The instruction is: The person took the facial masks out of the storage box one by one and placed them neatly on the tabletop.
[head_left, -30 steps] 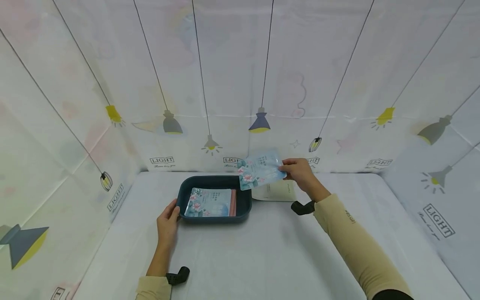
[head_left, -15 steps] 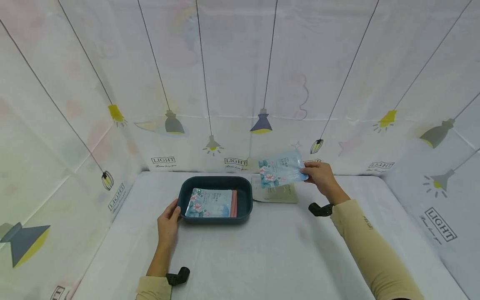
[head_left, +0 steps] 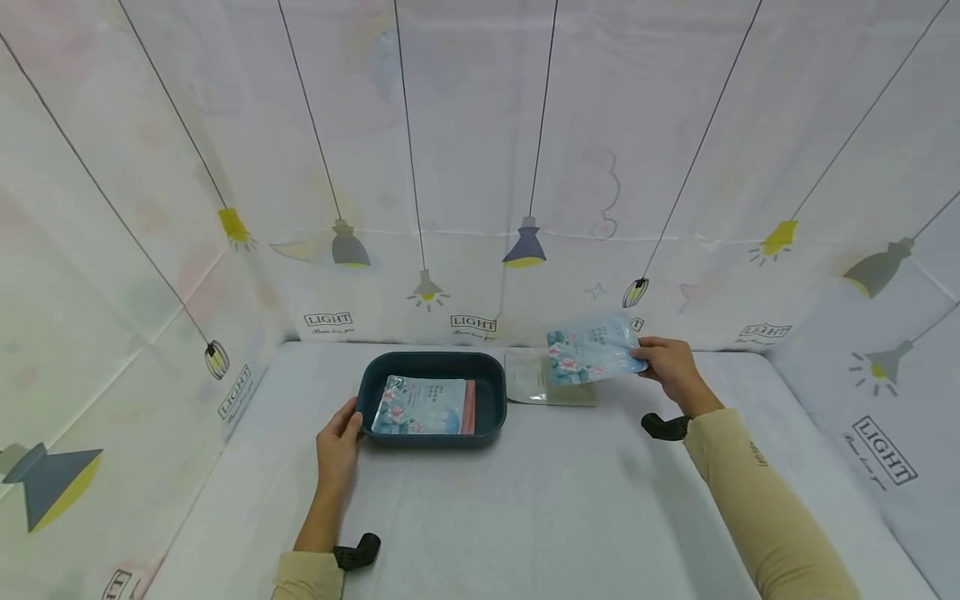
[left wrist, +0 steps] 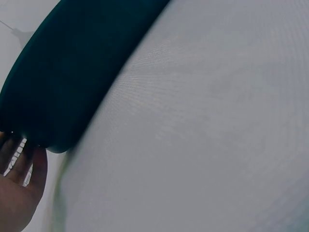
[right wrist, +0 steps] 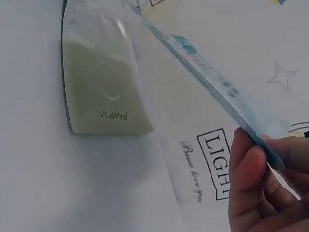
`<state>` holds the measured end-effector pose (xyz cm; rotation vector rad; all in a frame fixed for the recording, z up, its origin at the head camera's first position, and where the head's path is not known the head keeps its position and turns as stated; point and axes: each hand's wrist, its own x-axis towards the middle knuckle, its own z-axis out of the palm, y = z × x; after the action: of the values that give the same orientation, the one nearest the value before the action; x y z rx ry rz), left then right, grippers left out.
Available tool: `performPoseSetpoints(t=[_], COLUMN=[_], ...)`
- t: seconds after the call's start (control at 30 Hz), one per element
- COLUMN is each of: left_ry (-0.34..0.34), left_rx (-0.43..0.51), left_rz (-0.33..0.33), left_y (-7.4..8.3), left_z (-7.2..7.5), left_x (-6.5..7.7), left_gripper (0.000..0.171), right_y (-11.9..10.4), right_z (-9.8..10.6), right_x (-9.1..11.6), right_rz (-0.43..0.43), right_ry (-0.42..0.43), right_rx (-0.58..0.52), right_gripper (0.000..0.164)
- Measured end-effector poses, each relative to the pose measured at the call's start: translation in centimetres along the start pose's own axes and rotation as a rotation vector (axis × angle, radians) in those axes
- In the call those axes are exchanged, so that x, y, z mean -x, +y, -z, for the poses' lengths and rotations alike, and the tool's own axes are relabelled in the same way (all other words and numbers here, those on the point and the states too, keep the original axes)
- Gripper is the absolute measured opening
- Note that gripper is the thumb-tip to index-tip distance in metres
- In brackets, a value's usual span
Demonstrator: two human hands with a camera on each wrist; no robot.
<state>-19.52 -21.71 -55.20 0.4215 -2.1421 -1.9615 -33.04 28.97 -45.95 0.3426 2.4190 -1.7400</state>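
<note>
My right hand point(head_left: 671, 371) pinches a light-blue floral face mask packet point(head_left: 591, 350) by its right edge, thumb against fingers, raised over the back of the table. Below and left of it a pale green mask packet point(head_left: 543, 392) lies flat, partly covered in the head view; its "PMPM" print shows in the right wrist view. My left hand point(head_left: 337, 450) holds the left end of a dark teal tray point(head_left: 491, 429), fingertips at its end wall in the left wrist view. Inside the tray lies another blue floral packet point(head_left: 420, 406), with a pink packet point(head_left: 469, 408) showing beneath its right side.
A white cloth covers the table point(head_left: 480, 517). Behind it hangs a pale backdrop point(head_left: 450, 167) printed with lamps, close to the table's back edge. The green packet lies right beside the tray's right end. Black wrist devices point(head_left: 666, 427) sit on both wrists.
My right hand has carried the blue packet rightward, away from the tray, and more of the green packet came into view. My left hand and the tray have stayed in place.
</note>
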Motion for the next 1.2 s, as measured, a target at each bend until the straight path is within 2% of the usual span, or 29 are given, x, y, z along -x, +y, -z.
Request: performPoseSetpoints(t=[0.4,0.6,0.87,1.03,1.2], left_ry=[-0.005,-0.002,-0.002,-0.004,-0.002], left_rx=[0.013,0.006,0.029,0.033,0.035], left_rz=[-0.017,-0.008,-0.033,-0.04,-0.026], left_y=[0.1,0.1,0.1,0.1,0.0], left_z=[0.1,0.1,0.1,0.1,0.1], left_x=[-0.2,-0.3,-0.3,-0.3,-0.2], left_gripper=[0.044,0.044,0.044,0.044,0.043], right_y=[2.8,4.2,6.1,7.1,8.3], right_z=[2.9,3.8,4.6,4.8,4.6], right_x=[-1.0,-1.5,-2.1,-2.5,-2.8], right_rz=[-0.067,-0.122,-0.164,-0.153,-0.14], right_ry=[0.035,0.068,0.092,0.118,0.16], right_rx=[0.042,0.064,0.064,0.126,0.259], right_gripper=[0.052,0.052,0.052,0.05,0.047])
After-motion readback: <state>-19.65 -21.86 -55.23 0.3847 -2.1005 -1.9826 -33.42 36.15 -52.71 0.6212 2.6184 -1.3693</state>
